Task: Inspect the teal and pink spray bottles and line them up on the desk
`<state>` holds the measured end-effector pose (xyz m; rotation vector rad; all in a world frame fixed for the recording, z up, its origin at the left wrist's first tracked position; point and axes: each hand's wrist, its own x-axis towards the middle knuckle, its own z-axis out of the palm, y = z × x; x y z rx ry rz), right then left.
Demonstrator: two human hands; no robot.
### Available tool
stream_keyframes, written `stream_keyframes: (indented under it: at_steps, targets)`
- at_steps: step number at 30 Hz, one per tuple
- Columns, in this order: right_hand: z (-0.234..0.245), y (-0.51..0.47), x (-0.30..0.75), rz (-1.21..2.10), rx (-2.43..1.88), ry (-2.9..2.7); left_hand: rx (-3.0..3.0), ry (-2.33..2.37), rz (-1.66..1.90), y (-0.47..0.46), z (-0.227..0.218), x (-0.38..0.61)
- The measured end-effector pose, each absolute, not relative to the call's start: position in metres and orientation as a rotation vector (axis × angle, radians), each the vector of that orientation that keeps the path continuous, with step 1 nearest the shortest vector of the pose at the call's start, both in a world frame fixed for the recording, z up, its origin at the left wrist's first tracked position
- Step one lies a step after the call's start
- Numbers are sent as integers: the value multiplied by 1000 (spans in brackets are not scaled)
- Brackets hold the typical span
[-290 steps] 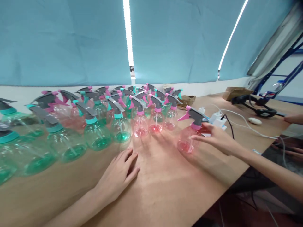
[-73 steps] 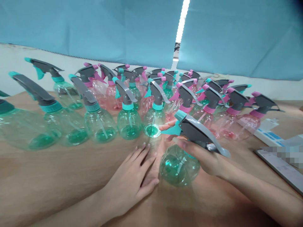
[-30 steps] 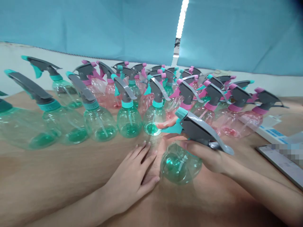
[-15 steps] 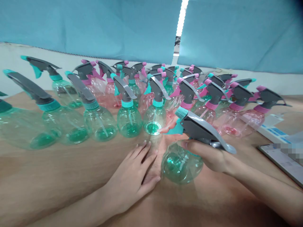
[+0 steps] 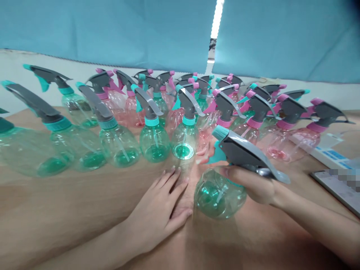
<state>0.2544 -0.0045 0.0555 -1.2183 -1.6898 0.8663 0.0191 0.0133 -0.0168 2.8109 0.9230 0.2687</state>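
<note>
Right hand (image 5: 253, 183), green trigger spray bottle (image 5: 219, 195)
Fingers grip its neck; left hand (image 5: 161, 208) rests on the surface (image 5: 70, 213), fingers slightly apart.

You're in a workrm of sorts: counter (image 5: 84, 210) w/ many spray btls (image 5: 154, 144) past your L fingers (image 5: 180, 188), strip light (image 5: 217, 18) beyond.
</note>
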Motion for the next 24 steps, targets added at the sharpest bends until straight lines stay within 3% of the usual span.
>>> stream_keyframes:
  at_steps: [5,12,24]
  targets:
    - [54,-6,254,770,-1156,-1736,2792,925,264,13,-15,21]
    - [52,0,255,955,-1090,-1790,2763,922,259,13,-12,21]
    - [53,-1,258,944,-1112,-1778,2784,922,241,12,-14,20]
